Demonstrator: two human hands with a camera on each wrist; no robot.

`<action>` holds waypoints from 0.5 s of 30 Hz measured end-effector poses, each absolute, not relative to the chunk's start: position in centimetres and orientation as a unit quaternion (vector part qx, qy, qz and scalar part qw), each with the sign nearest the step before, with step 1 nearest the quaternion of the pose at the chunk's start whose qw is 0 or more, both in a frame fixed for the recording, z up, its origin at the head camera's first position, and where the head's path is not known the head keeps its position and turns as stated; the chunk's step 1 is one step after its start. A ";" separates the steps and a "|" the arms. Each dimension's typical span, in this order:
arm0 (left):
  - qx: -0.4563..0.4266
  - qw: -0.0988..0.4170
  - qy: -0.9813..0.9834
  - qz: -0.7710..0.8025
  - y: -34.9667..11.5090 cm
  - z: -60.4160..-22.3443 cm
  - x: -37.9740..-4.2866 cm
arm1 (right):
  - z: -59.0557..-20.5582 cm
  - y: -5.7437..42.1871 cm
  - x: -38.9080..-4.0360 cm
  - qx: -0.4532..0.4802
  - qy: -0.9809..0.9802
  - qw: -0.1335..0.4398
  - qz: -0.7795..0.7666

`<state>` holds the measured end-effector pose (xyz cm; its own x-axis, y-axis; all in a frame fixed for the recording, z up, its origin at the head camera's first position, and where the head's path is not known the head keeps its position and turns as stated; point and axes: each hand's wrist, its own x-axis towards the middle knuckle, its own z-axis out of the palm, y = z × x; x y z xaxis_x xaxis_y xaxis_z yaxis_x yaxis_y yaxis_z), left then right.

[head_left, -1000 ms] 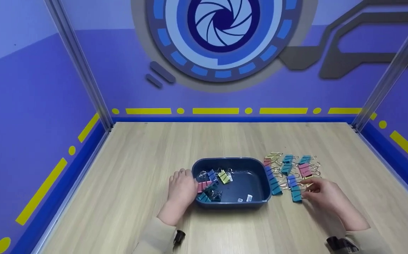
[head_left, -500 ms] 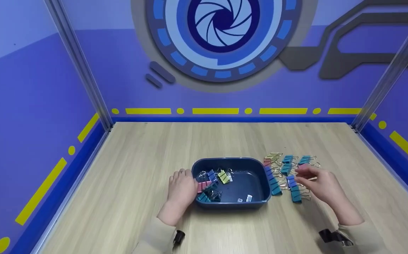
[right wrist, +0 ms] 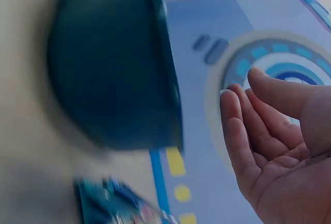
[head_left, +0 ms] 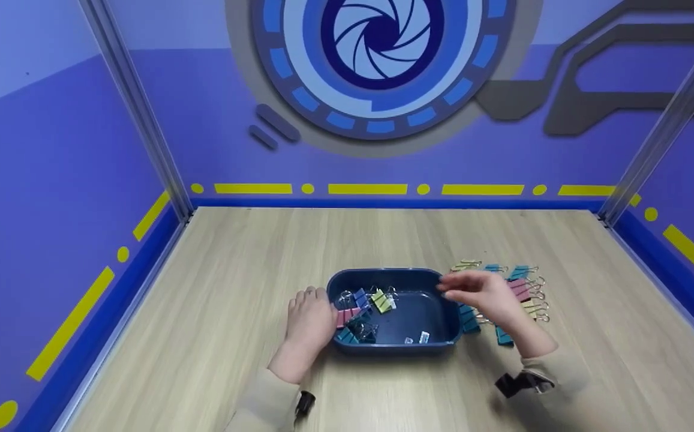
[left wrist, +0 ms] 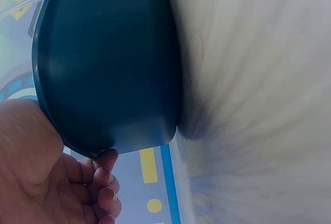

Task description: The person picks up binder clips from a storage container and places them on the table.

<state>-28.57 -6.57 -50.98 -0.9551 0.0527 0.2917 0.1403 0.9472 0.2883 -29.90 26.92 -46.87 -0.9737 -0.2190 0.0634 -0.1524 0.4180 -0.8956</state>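
Note:
A dark blue plastic bin point(head_left: 394, 349) holds several binder clips at its left end, among them a yellow clip point(head_left: 381, 301) and a pink clip point(head_left: 347, 317). My left hand point(head_left: 311, 321) grips the bin's left rim; the left wrist view shows its fingertips point(left wrist: 107, 157) curled at the rim. Over the bin's right rim is my right hand point(head_left: 484, 294), its thumb and fingers slightly bent and apart, nothing seen between them. Beneath and beside it, binder clips lie in rows on the table, including a pink clip point(head_left: 519, 289) and a teal clip point(head_left: 504, 336); the hand hides some.
Two small white pieces, one a white scrap point(head_left: 424, 337), lie on the bin's floor. The wooden table point(head_left: 251, 252) is bounded by a blue back wall point(head_left: 370, 162) and side walls. Another yellow clip point(head_left: 465, 264) lies just beyond the bin's right side.
My right hand has moved left from the outer clips to the bin's right rim, uncovering the yellow and pink clips. My left hand and the bin have stayed put.

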 end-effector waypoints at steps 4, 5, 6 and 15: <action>-0.048 0.140 -0.977 -0.155 -6.6 -50.8 -28.5 | -47.1 24.4 -31.1 -0.115 0.836 0.049 -0.535; -0.048 0.139 -0.977 -0.155 -6.6 -50.8 -28.6 | -47.3 23.8 -31.4 -0.116 0.835 0.053 -0.536; -0.048 0.138 -0.977 -0.155 -6.6 -50.7 -28.6 | -47.4 23.3 -31.7 -0.118 0.835 0.056 -0.534; -0.047 0.135 -0.977 -0.158 -6.5 -50.8 -28.7 | -49.1 20.2 -33.9 -0.134 0.840 0.081 -0.520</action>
